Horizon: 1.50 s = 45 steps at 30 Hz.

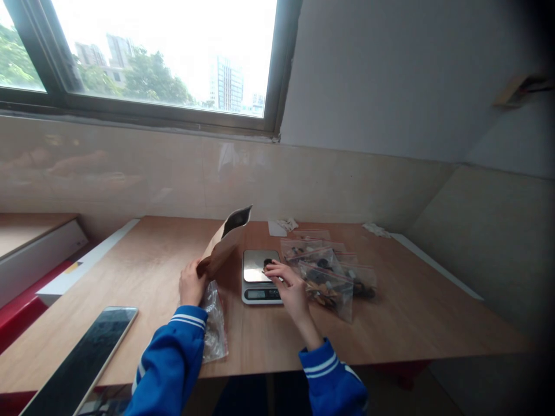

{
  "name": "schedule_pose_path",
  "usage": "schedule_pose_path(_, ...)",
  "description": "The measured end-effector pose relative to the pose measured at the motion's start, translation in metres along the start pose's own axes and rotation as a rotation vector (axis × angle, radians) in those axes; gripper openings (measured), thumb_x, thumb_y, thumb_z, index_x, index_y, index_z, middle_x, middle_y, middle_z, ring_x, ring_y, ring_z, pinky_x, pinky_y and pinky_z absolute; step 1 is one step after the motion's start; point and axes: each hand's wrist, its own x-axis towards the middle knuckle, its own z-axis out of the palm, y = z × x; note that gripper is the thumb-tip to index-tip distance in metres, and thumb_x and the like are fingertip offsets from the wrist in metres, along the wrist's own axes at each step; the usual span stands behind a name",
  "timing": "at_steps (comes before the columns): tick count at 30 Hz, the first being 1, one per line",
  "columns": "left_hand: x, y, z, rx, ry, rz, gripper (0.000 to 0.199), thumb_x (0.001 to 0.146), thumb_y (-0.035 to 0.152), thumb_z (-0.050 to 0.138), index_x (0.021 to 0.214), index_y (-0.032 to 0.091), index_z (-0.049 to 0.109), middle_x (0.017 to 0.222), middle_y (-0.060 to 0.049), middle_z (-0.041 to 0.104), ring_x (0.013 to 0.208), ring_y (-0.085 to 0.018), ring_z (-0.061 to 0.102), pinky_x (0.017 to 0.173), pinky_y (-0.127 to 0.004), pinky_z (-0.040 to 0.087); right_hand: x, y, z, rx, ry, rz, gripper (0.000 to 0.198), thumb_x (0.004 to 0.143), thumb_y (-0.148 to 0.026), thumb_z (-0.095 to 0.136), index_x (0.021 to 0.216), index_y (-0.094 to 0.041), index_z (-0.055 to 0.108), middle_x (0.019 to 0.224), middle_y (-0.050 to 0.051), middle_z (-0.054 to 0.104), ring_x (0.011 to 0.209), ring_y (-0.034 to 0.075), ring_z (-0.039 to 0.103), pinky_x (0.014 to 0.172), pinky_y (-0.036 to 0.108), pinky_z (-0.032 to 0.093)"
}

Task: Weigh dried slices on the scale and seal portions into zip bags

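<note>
My left hand [192, 283] is closed around the lower end of an open brown kraft paper pouch [224, 245], tilted with its dark mouth up and to the right. Beneath that hand lies a clear zip bag [214, 329]. A kitchen scale [255, 268] with a metal plate and a small display stands between my hands. Over its right side, the fingertips of my right hand [288, 283] are drawn together at a small dark round piece [267, 263] on the plate. What the piece is, I cannot make out.
Several clear zip bags [329, 280] with small dark and tan pieces lie right of the scale. A large phone or tablet [82, 361] rests at the table's left front. Behind the scale are a white paper [276, 229] and crumpled tissue [376, 230]. A tiled wall bounds the table.
</note>
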Motion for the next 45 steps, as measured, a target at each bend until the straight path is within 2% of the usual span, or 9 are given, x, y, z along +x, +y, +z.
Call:
schedule_pose_path(4, 0.000, 0.000, -0.001, 0.063, -0.042, -0.030, 0.039, 0.080, 0.028, 0.055, 0.116, 0.014, 0.061, 0.108, -0.015, 0.065, 0.100, -0.029, 0.059, 0.088, -0.039, 0.046, 0.002, 0.036, 0.021, -0.024, -0.034, 0.066, 0.018, 0.089, -0.023, 0.053, 0.085, -0.021, 0.071, 0.100, 0.008, 0.073, 0.115, 0.024, 0.061, 0.101, 0.044, 0.044)
schedule_pose_path(9, 0.001, 0.002, -0.003, 0.091, -0.070, -0.034, 0.034, 0.079, 0.029, 0.056, 0.110, 0.016, 0.062, 0.107, -0.013, 0.065, 0.099, -0.028, 0.059, 0.087, -0.037, 0.045, 0.009, 0.055, 0.035, -0.072, -0.056, 0.100, 0.015, 0.086, -0.023, 0.056, 0.087, -0.021, 0.071, 0.106, 0.009, 0.072, 0.119, 0.026, 0.058, 0.106, 0.050, 0.038)
schedule_pose_path(15, 0.000, 0.002, 0.000, 0.138, -0.059, -0.017, 0.035, 0.081, 0.032, 0.054, 0.113, 0.017, 0.061, 0.105, -0.014, 0.065, 0.100, -0.029, 0.058, 0.087, -0.038, 0.044, 0.020, 0.061, 0.034, -0.137, -0.023, 0.098, 0.026, 0.089, -0.021, 0.047, 0.099, -0.022, 0.070, 0.106, 0.007, 0.072, 0.117, 0.024, 0.059, 0.107, 0.046, 0.037)
schedule_pose_path(19, -0.002, 0.004, -0.002, 0.137, -0.075, -0.034, 0.039, 0.082, 0.031, 0.055, 0.118, 0.016, 0.059, 0.109, -0.014, 0.064, 0.102, -0.030, 0.057, 0.087, -0.038, 0.044, 0.036, 0.060, 0.035, -0.209, -0.083, 0.081, 0.032, 0.089, -0.018, 0.043, 0.107, -0.019, 0.069, 0.108, 0.010, 0.070, 0.117, 0.023, 0.057, 0.100, 0.042, 0.043)
schedule_pose_path(25, -0.004, 0.006, -0.004, 0.117, -0.080, -0.045, 0.042, 0.083, 0.029, 0.054, 0.122, 0.017, 0.057, 0.112, -0.014, 0.063, 0.103, -0.030, 0.057, 0.085, -0.038, 0.044, 0.039, 0.056, 0.029, -0.247, -0.146, 0.114, 0.037, 0.088, -0.016, 0.039, 0.109, -0.021, 0.070, 0.115, 0.009, 0.068, 0.124, 0.024, 0.052, 0.105, 0.045, 0.037)
schedule_pose_path(30, -0.004, 0.008, -0.004, 0.113, -0.082, -0.051, 0.040, 0.084, 0.029, 0.054, 0.122, 0.017, 0.058, 0.112, -0.014, 0.063, 0.103, -0.030, 0.057, 0.085, -0.038, 0.044, 0.031, 0.036, 0.016, -0.121, -0.007, 0.140, 0.037, 0.089, -0.018, 0.037, 0.109, -0.019, 0.068, 0.114, 0.009, 0.068, 0.113, 0.022, 0.059, 0.100, 0.040, 0.044)
schedule_pose_path(34, -0.005, 0.010, -0.006, 0.058, -0.085, -0.050, 0.040, 0.083, 0.026, 0.054, 0.122, 0.018, 0.058, 0.112, -0.014, 0.062, 0.103, -0.030, 0.056, 0.087, -0.040, 0.045, 0.037, -0.006, 0.006, -0.098, 0.058, 0.007, 0.032, 0.091, -0.018, 0.038, 0.104, -0.021, 0.067, 0.107, 0.007, 0.068, 0.105, 0.020, 0.060, 0.095, 0.037, 0.046)
schedule_pose_path(40, -0.003, 0.007, -0.005, -0.160, -0.023, 0.033, 0.039, 0.078, 0.015, 0.053, 0.115, 0.016, 0.062, 0.109, -0.012, 0.061, 0.107, -0.026, 0.055, 0.096, -0.040, 0.044, 0.048, -0.052, 0.009, -0.264, -0.058, -0.229, 0.031, 0.095, -0.020, 0.040, 0.114, -0.025, 0.064, 0.119, 0.006, 0.060, 0.115, 0.020, 0.052, 0.102, 0.039, 0.041)
schedule_pose_path(45, -0.003, 0.009, -0.006, -0.382, -0.001, 0.040, 0.045, 0.073, 0.011, 0.052, 0.116, 0.017, 0.063, 0.111, -0.011, 0.060, 0.106, -0.023, 0.057, 0.094, -0.036, 0.048, 0.047, -0.044, 0.015, -0.323, -0.266, -0.147, 0.028, 0.094, -0.020, 0.039, 0.090, -0.017, 0.067, 0.094, 0.010, 0.066, 0.100, 0.023, 0.059, 0.092, 0.038, 0.048)
